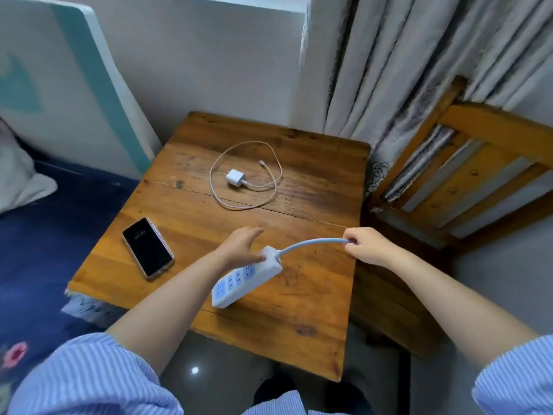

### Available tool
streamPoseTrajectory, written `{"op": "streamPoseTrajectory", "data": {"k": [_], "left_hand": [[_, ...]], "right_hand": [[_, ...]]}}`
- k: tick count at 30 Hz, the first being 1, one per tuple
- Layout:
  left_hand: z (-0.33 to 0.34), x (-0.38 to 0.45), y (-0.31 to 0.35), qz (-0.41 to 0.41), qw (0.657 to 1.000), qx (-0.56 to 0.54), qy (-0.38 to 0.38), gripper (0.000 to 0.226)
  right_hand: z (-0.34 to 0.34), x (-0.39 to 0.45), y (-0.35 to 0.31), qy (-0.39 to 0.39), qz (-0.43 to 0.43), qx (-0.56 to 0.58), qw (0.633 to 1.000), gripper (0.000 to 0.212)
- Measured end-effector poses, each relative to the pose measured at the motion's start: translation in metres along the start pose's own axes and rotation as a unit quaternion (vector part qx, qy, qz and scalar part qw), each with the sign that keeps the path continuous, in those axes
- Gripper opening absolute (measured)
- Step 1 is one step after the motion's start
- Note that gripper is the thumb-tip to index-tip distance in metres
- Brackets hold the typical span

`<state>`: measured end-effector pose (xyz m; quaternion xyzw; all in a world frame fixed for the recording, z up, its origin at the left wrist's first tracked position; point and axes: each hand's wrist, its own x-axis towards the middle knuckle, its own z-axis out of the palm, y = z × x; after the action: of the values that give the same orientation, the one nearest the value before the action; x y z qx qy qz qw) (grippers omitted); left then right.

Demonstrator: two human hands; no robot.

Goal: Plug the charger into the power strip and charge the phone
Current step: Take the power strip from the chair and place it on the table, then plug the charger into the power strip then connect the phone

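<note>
Left hand (pixel 244 245) clamps the power strip (pixel 247 277) at lower centre of the table (pixel 314 295), right hand (pixel 366 245) pinches its stiff cord (pixel 311 243), while the light, rigid charger (pixel 235 177) at upper centre looks best gripped by its body.

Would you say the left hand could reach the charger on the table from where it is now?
Probably yes. The left hand rests on the power strip, and only bare table lies between it and the charger farther back. It would have to let go of the strip first.
</note>
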<state>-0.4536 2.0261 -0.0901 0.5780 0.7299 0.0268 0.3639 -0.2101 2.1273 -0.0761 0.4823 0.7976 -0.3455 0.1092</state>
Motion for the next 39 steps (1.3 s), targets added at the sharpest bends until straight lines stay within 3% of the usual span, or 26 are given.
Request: {"op": "streamPoseTrajectory", "data": {"k": [4,7,14,18,25,32,39], "left_hand": [[0.025,0.002,-0.028,-0.071,0.988,0.102,-0.086,0.095],[0.047,0.003,-0.041,-0.078,0.981,0.127,-0.121,0.092],[0.073,0.008,-0.041,-0.080,0.981,0.166,-0.065,0.052],[0.066,0.022,-0.039,-0.113,0.984,0.134,-0.034,0.048],[0.029,0.098,-0.006,-0.113,0.986,0.108,0.063,0.038],[0.011,0.175,0.025,-0.106,0.985,0.091,0.101,0.035],[0.014,0.197,0.018,-0.099,0.988,0.079,0.093,0.040]], "right_hand": [[0.020,0.010,0.003,-0.022,0.023,-0.034,0.999,0.008],[0.033,0.021,0.005,-0.032,0.023,-0.048,0.998,0.011],[0.054,0.054,0.000,-0.053,-0.016,-0.087,0.995,0.017],[0.048,0.078,-0.001,-0.057,-0.065,-0.123,0.989,0.018],[-0.003,0.134,0.025,0.088,-0.074,-0.198,0.973,0.025],[-0.040,0.195,0.061,0.122,-0.021,-0.213,0.969,0.027],[-0.037,0.224,0.069,0.119,-0.019,-0.221,0.968,0.027]]}}
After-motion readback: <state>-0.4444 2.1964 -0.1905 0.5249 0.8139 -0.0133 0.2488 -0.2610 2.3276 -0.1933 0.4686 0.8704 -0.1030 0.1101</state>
